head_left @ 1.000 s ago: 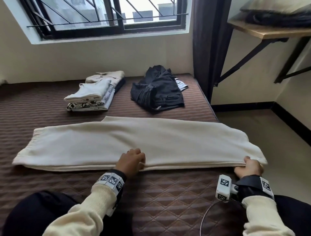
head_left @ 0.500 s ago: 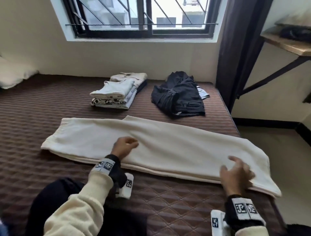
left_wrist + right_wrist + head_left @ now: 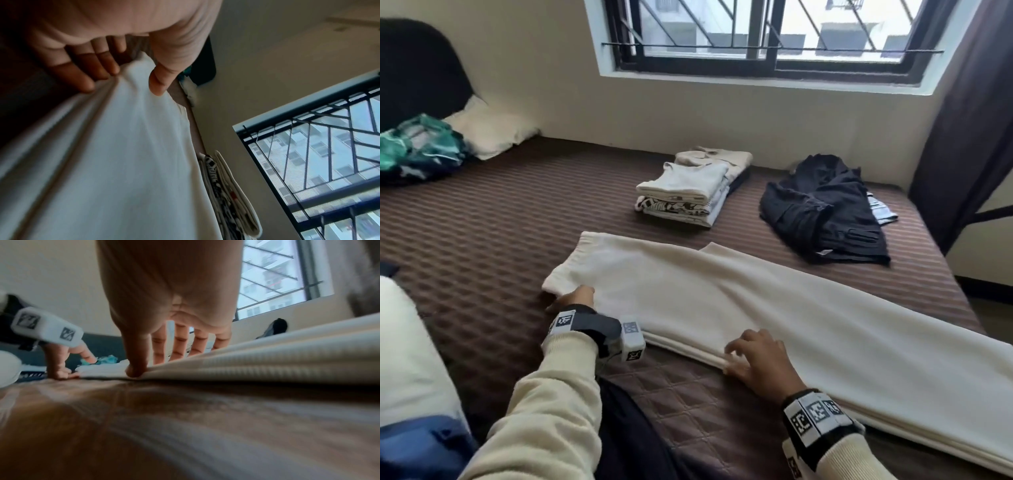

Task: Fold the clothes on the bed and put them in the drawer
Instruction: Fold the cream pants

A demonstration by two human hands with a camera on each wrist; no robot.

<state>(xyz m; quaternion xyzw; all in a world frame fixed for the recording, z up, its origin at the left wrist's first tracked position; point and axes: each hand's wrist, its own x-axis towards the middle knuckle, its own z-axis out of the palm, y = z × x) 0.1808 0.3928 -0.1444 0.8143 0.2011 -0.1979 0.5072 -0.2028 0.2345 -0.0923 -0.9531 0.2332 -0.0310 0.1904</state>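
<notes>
Cream trousers, folded lengthwise, lie across the brown quilted bed. My left hand is at their left end, at the near corner. In the left wrist view the left hand pinches the cream fabric, thumb on top and fingers beneath. My right hand rests on the trousers' near edge around the middle. In the right wrist view the right hand has straight fingers lying over the trousers and its thumb against the folded edge.
A stack of folded light clothes sits further back on the bed. A heap of dark clothes lies to its right over a striped cloth. A pillow and a green garment are at far left, a dark curtain at right.
Both hands have slid left along the trousers' near edge: the left from the middle to the left end, the right from the far right end to the middle. My view has turned left.
</notes>
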